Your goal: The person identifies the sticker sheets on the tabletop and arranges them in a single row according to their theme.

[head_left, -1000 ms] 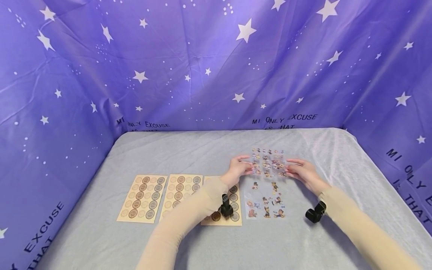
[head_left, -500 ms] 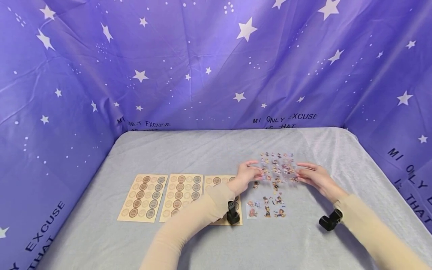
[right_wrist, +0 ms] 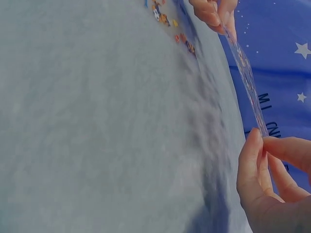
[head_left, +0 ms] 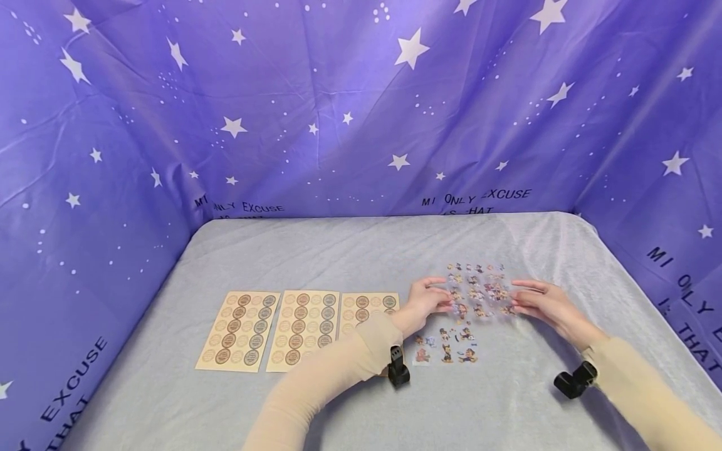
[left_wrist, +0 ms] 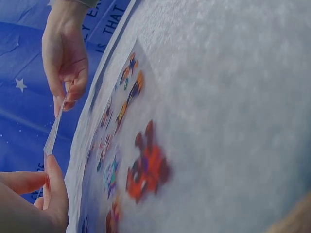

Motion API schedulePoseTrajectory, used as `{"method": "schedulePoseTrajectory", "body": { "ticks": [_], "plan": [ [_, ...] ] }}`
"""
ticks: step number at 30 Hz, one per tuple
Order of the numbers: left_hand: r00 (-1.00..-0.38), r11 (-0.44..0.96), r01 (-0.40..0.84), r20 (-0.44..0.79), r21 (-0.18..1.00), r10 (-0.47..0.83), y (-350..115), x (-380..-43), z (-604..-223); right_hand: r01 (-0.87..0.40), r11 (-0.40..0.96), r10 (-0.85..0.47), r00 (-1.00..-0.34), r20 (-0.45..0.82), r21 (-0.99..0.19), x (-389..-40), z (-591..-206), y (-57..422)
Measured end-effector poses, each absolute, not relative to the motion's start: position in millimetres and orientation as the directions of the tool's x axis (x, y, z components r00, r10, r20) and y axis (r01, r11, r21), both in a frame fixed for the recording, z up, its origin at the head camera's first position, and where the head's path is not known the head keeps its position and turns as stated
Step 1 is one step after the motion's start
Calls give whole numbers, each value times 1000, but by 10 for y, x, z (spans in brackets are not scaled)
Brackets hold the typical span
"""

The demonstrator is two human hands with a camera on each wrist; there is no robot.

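Between both hands a clear sticker sheet [head_left: 478,291] printed with small cartoon figures is held above the table. My left hand [head_left: 424,304] pinches its left edge between thumb and fingers. At the opposite edge my right hand [head_left: 549,308] pinches it the same way. In the right wrist view the held sheet [right_wrist: 246,80] appears nearly edge-on, apart from the cloth. Below and nearer lies another clear sticker sheet [head_left: 445,351] flat on the table; the held sheet covers its far part. Its red figure shows large in the left wrist view.
Three cream sheets of round labels lie in a row: a left sheet [head_left: 237,332], a middle sheet [head_left: 301,329], and a right sheet [head_left: 369,304] partly behind the left forearm. Grey cloth covers the table [head_left: 316,250]. A purple star-printed curtain [head_left: 316,113] surrounds it.
Both hands have moved right and slightly nearer, carrying the held sticker sheet with them. It now overlaps more of the lying clear sheet in the head view. The cream sheets stay put.
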State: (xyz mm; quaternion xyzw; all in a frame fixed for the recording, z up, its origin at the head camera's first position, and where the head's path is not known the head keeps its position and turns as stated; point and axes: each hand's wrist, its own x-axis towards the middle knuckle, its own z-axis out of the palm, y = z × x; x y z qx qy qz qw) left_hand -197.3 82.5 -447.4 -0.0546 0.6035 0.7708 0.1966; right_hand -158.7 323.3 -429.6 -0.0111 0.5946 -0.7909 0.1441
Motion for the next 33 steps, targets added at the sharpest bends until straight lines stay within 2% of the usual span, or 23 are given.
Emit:
{"method": "schedulePoseTrajectory", "body": {
  "ticks": [11, 21, 33],
  "plan": [
    [-903, -197, -399, -346, 896, 255, 959, -1833, -4471, 218, -250, -295, -945, -140, -943, -1492, -4305, 3405],
    [-891, -219, -418, -352, 881, 285, 1069, -1688, -4500, 237, -184, -346, -924, -163, -954, -1402, -4338, 3563],
    [-902, -255, -412, -354, 875, 246, 1177, -1567, -4541, 278, -205, -408, -896, -177, -938, -1353, -4398, 3708]
  ]
}}
